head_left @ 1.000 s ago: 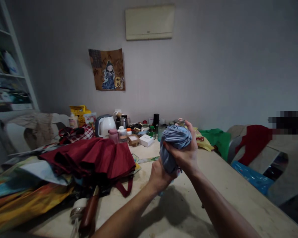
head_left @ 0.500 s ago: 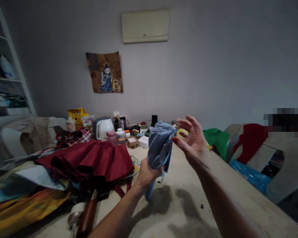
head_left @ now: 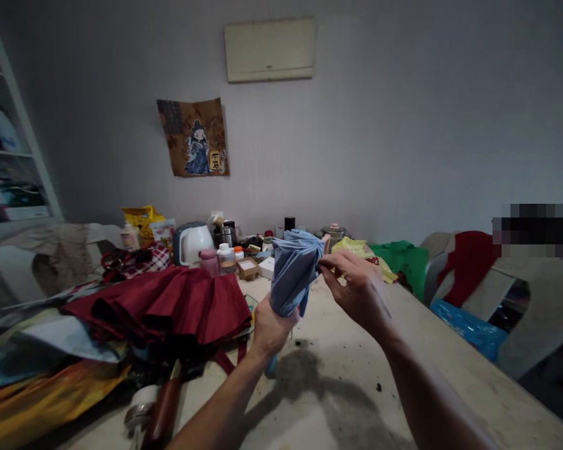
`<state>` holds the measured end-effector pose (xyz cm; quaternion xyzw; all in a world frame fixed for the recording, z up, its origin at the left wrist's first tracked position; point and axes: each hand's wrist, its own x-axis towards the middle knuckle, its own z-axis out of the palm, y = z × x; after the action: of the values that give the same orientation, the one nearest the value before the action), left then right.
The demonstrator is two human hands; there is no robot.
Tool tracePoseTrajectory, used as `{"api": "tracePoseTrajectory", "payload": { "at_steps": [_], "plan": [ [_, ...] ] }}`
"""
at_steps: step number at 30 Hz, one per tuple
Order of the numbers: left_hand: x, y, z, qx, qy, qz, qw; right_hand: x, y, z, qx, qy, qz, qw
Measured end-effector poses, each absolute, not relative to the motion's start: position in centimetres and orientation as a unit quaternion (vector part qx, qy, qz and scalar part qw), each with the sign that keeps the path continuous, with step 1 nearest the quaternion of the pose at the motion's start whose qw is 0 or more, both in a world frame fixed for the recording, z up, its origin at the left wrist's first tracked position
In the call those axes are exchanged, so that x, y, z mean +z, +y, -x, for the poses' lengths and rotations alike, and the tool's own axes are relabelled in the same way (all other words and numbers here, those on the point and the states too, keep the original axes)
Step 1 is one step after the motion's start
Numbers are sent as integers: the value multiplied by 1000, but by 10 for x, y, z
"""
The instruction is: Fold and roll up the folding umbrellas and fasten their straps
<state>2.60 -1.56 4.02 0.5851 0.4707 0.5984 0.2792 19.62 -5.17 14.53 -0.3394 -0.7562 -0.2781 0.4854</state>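
Note:
A folded light-blue umbrella (head_left: 294,269) is held up over the table, its pleated cloth bunched at the top. My left hand (head_left: 273,328) is wrapped round its lower part, and a blue end shows beneath the fist. At the cloth's upper right edge, my right hand (head_left: 354,284) has thumb and fingers pinched together on a fold. A dark red umbrella (head_left: 169,306) lies spread to the left of my left hand, with a brown wooden handle (head_left: 164,409) in front of it.
The pale table (head_left: 338,387) bears dark crumbs. Along its back stand a white kettle (head_left: 197,242), bottles, small boxes and a yellow bag (head_left: 349,249). Coloured cloths lie at the left. Chairs, a green bag (head_left: 406,262) and a blue bag (head_left: 469,328) are at the right.
My right hand, open and apart from the cloth before, has closed in a pinch at its edge. The blue umbrella and my left hand have shifted slightly left in view.

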Motion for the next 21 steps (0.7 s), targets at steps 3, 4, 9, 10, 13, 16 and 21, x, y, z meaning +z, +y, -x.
{"api": "tracePoseTrajectory", "payload": {
  "at_steps": [3, 4, 9, 10, 13, 16, 21],
  "plan": [
    [41, -16, -24, 599, 467, -587, 280, 145, -51, -195, -312, -761, 349, 450],
    [42, -16, -24, 599, 468, -588, 276, 145, -50, -195, -323, -761, 352, 439],
    [41, -14, -24, 596, 461, -590, 291, 150, -46, -200, -381, -730, 337, 457],
    [41, -13, -23, 594, 464, -584, 302, 152, -47, -203, -386, -717, 333, 476],
    [43, -11, -21, 584, 506, -548, 320, 158, -49, -213, -357, -685, 329, 543],
    [46, -12, -19, 591, 511, -536, 321, 159, -51, -214, -283, -715, 320, 554],
    [41, -14, -19, 590, 495, -572, 284, 149, -45, -205, -280, -777, 339, 451]
  ]
}}
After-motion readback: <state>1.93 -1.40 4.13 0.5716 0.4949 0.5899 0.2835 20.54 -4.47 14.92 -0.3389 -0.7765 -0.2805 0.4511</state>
